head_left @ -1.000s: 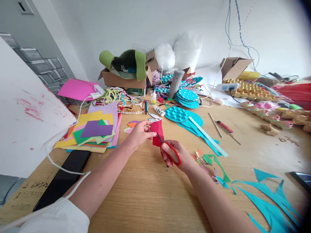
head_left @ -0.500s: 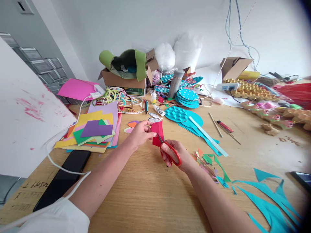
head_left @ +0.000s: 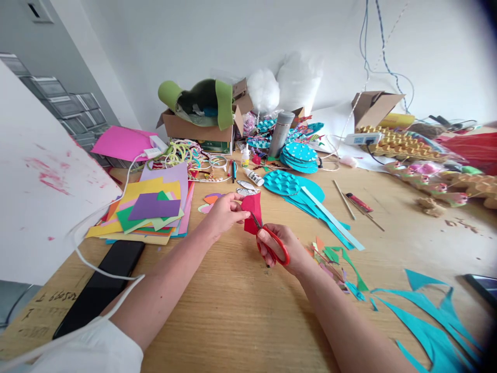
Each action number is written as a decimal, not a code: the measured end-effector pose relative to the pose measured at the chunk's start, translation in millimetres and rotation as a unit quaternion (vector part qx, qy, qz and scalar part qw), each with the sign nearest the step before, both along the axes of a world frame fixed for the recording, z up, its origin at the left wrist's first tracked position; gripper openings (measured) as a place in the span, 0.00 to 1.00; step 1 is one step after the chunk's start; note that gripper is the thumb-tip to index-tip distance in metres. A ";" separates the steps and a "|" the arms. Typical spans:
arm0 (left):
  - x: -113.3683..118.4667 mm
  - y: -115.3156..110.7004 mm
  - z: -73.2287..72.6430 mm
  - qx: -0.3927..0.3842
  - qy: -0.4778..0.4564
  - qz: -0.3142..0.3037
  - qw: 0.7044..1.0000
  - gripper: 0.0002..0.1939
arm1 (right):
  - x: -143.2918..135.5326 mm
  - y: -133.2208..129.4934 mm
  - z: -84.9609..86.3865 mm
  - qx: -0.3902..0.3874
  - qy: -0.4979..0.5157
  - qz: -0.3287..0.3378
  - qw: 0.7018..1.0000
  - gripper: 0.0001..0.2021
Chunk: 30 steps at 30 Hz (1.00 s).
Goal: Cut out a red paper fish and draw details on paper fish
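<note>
Between both hands is a small piece of red paper (head_left: 253, 203), held above the table. My left hand (head_left: 226, 215) pinches its left edge between thumb and fingers. In my right hand (head_left: 280, 242) are red-handled scissors (head_left: 280, 245), my fingers wrapped through and around the loops. Their blades lie across the lower part of the paper, pointing up and to the left. Cut paper shapes in orange and purple (head_left: 212, 199) lie just left of the red paper. Behind it rests a white paper cutout (head_left: 247, 186) with drawn lines, near a white glue bottle (head_left: 254, 177).
Coloured paper sheets (head_left: 155, 208) are stacked at left, beside a black phone (head_left: 101, 285) crossed by a white cable. Turquoise discs and strips (head_left: 283, 184) lie behind my right hand. Green and turquoise scraps (head_left: 430, 326) cover the right front. A grey thermos (head_left: 280, 135) stands behind.
The red paper has shifted and tilted very slightly at the scissor blades. Both hands stay almost in the same place.
</note>
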<state>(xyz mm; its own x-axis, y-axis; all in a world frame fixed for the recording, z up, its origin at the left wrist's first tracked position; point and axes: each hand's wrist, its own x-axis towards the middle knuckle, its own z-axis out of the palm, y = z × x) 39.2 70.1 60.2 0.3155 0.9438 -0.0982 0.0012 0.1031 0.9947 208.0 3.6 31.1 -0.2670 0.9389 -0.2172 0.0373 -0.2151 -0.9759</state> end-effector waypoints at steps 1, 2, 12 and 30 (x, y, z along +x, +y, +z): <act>-0.2 0.3 -0.3 0.001 0.002 0.003 1.000 0.18 | 0.2 0.1 -0.7 0.001 0.003 0.001 1.000 0.25; -0.3 0.7 -0.8 0.003 0.002 0.006 1.000 0.18 | 0.4 0.3 -1.3 0.001 0.006 0.002 1.000 0.25; -0.9 1.7 -1.9 0.001 -0.011 -0.003 1.000 0.19 | -1.9 -1.3 3.4 -0.002 0.015 0.005 1.000 0.25; 0.1 -0.6 -0.7 -0.017 -0.012 -0.008 1.000 0.18 | -3.0 -1.3 1.9 0.003 0.031 0.006 0.999 0.24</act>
<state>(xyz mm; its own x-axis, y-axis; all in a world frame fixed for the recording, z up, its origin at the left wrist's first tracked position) 39.4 69.5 59.5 0.3333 0.9349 -0.1219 -0.0206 0.1365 0.9904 205.0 2.3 33.0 -0.2905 0.9369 -0.1946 -0.0216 -0.2098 -0.9775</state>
